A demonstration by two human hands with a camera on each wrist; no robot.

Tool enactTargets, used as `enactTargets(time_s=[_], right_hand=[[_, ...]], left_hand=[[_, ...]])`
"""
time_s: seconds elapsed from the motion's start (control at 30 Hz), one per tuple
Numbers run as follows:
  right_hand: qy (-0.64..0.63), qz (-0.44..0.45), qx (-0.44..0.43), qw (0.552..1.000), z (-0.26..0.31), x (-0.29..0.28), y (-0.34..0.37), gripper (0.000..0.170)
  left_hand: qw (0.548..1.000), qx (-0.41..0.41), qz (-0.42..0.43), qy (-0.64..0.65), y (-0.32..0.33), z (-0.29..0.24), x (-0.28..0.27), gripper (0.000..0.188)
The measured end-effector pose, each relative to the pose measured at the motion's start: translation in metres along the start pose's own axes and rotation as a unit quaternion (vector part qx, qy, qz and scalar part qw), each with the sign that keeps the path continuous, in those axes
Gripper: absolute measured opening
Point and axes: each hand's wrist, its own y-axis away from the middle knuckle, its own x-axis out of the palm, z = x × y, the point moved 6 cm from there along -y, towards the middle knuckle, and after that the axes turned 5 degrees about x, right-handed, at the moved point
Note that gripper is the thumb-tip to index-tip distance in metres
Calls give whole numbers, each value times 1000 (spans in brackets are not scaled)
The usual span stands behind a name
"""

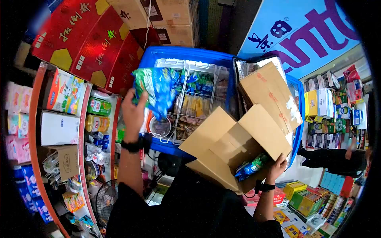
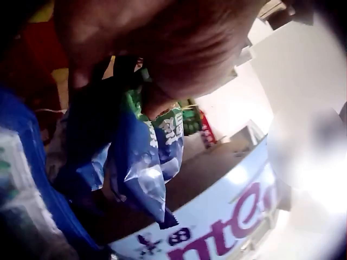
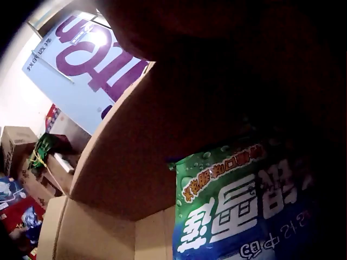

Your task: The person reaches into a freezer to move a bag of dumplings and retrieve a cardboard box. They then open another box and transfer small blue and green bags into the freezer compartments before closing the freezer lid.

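Observation:
Several blue and green packets [image 1: 154, 89] hang from my left hand [image 1: 134, 115], pinched at their tops above the left part of the blue freezer [image 1: 190, 53]. The left wrist view shows the same packets [image 2: 142, 157] below the fingers of the left hand [image 2: 157, 49]. My right hand [image 1: 276, 169] grips the flap edge of an open cardboard box [image 1: 222, 148]. Inside that box lies a blue and green packet [image 1: 252, 167], seen close as a packet [image 3: 238, 206] in the right wrist view.
Wire baskets [image 1: 198, 83] with bagged goods fill the freezer. Another cardboard box [image 1: 270, 95] lies at its right. Shelves of goods [image 1: 61, 123] stand at the left, with a fan [image 1: 107, 202] beside them. A person in black [image 1: 337, 160] is at the far right.

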Motion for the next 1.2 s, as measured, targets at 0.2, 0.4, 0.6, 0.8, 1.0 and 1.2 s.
enactTargets(time_s=[0.2, 0.4, 0.6, 0.8, 1.0, 1.2], right_hand=[[101, -21, 9, 995, 1, -5, -1, 49], [52, -19, 36, 998, -12, -3, -3, 46], [61, -52, 54, 995, -14, -8, -2, 43], [97, -79, 62, 990, -6, -7, 3, 40], [95, -62, 84, 990, -15, -15, 1, 39], [99, -73, 78, 989, -14, -10, -2, 39]], left_hand=[[983, -72, 92, -141, -61, 183, 92, 31], [922, 189, 277, -193, -78, 227, 243, 27], [788, 325, 414, -319, -60, 308, 384, 42], [729, 212, 540, -363, -18, 294, 398, 61], [760, 250, 497, -337, -13, 313, 417, 51], [732, 258, 459, -431, -5, 327, 397, 40]])
